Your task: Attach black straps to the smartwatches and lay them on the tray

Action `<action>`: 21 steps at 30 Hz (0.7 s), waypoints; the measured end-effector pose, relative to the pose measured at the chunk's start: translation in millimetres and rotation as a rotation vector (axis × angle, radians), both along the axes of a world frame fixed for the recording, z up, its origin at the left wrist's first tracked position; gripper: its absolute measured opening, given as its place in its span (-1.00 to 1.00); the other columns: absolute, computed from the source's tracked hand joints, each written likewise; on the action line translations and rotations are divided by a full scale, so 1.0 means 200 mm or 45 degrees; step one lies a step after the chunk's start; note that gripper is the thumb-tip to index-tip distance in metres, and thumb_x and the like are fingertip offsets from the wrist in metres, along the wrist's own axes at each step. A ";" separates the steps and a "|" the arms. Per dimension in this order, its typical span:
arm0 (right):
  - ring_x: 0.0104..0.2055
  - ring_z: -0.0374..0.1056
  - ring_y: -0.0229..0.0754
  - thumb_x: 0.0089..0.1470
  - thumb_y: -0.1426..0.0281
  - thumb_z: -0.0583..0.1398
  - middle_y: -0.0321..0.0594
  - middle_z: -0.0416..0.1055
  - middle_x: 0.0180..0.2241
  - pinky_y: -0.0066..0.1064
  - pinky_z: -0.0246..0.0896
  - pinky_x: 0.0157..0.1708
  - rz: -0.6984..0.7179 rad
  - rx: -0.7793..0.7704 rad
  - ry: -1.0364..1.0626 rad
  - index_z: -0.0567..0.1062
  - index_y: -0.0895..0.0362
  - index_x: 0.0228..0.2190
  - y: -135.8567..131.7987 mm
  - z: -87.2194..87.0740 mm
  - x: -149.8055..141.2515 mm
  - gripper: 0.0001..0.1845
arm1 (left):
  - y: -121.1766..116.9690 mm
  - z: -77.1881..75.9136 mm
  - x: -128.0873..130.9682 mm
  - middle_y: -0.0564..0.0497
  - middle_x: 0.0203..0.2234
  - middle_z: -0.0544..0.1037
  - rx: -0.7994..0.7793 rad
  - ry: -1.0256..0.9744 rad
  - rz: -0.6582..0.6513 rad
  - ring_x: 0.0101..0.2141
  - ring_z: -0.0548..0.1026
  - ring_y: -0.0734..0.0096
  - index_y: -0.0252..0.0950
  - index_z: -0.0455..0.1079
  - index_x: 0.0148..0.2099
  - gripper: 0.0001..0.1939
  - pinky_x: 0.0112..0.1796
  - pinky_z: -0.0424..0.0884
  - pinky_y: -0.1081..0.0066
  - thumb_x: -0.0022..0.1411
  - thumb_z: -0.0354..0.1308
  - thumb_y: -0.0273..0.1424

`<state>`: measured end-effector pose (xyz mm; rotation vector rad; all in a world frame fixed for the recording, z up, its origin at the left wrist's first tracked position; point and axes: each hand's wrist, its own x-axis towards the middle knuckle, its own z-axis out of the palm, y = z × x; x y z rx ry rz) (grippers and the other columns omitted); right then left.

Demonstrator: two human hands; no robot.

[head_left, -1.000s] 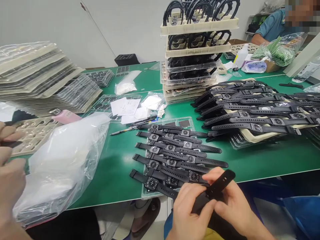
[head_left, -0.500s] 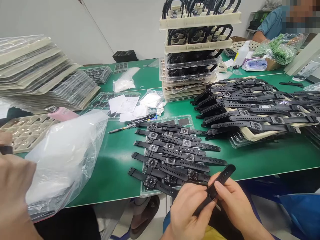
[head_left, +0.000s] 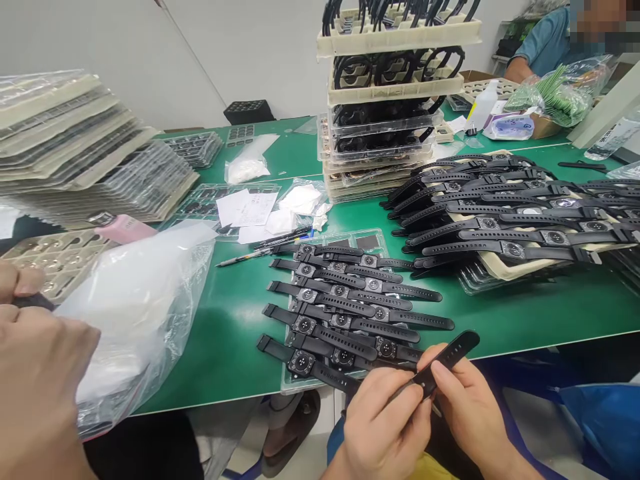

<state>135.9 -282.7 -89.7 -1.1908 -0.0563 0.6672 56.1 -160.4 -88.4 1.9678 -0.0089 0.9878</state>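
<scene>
Near the table's front edge, my left hand (head_left: 385,417) and my right hand (head_left: 463,403) are both closed on one black smartwatch strap (head_left: 453,353). The strap slants up to the right, and its holed end sticks out past my right fingers. My left fingers pinch its lower part and hide most of it; whether a watch case is attached cannot be seen. Just beyond my hands, a clear tray (head_left: 286,383) bears rows of black smartwatches (head_left: 302,363), lying with their sensor backs up.
At the left edge are a co-worker's hands (head_left: 45,367), beside a plastic bag (head_left: 145,300). Stacked trays (head_left: 75,147) lean behind them. More watches (head_left: 513,251) lie piled at right. A tall tray stack (head_left: 400,43) rises behind. Another person's sleeve (head_left: 543,43) shows far right.
The strap in my hands has shifted slightly right and turned a little, with my left fingers farther up it. The co-worker's hands at the left edge have moved right.
</scene>
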 end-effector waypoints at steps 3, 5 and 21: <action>-0.44 0.27 -0.26 0.16 0.08 0.45 -0.28 0.41 -0.43 -0.51 0.30 -0.44 0.023 0.089 0.150 0.62 0.06 -0.34 0.02 -0.02 0.00 -0.68 | 0.00 -0.01 0.00 -0.16 -0.16 0.69 0.011 -0.015 -0.016 -0.24 0.66 0.18 -0.14 0.44 0.31 -0.34 -0.23 0.65 0.25 0.21 0.28 -0.67; -0.48 0.24 -0.30 0.14 0.09 0.45 -0.29 0.40 -0.44 -0.55 0.26 -0.48 0.032 0.178 0.274 0.61 0.08 -0.36 0.03 -0.03 0.00 -0.67 | 0.01 -0.01 0.01 -0.16 -0.18 0.68 0.040 -0.021 -0.017 -0.24 0.66 0.21 -0.19 0.45 0.28 -0.39 -0.23 0.65 0.27 0.23 0.27 -0.66; -0.47 0.20 -0.32 0.08 0.05 0.49 -0.31 0.36 -0.46 -0.55 0.24 -0.46 -0.027 0.271 0.484 0.65 0.08 -0.29 0.09 0.01 -0.04 -0.62 | 0.00 0.02 0.03 -0.18 -0.34 0.61 0.272 -0.111 0.206 -0.31 0.60 0.32 -0.46 0.50 -0.07 -0.86 -0.29 0.65 0.38 0.36 0.19 -0.66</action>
